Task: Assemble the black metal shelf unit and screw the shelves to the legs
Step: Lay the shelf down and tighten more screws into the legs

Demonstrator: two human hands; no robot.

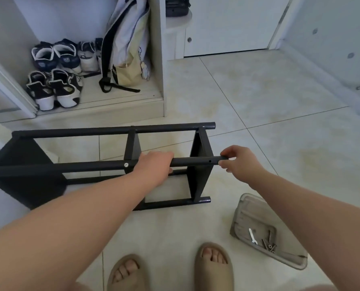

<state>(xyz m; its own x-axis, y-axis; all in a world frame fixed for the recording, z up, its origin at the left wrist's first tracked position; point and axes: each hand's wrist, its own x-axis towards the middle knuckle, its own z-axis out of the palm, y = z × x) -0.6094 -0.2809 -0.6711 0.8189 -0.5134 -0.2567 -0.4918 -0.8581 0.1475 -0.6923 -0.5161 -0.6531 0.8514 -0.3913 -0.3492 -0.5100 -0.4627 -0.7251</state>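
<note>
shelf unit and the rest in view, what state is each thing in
shelf unit: lying on its side on the floor
left hand: grips the near leg
right hand: pinches that leg's end
screw: seated in the leg
screw hole: empty
tray: on the floor, holds wrench and screws

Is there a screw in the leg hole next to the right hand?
No: the hole in the leg beside the right hand shows dark and empty.

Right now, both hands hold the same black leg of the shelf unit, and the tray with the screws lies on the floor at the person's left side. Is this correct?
Not quite: the head view shows the tray at the person's right side. The left hand and right hand do hold the same leg.
</note>
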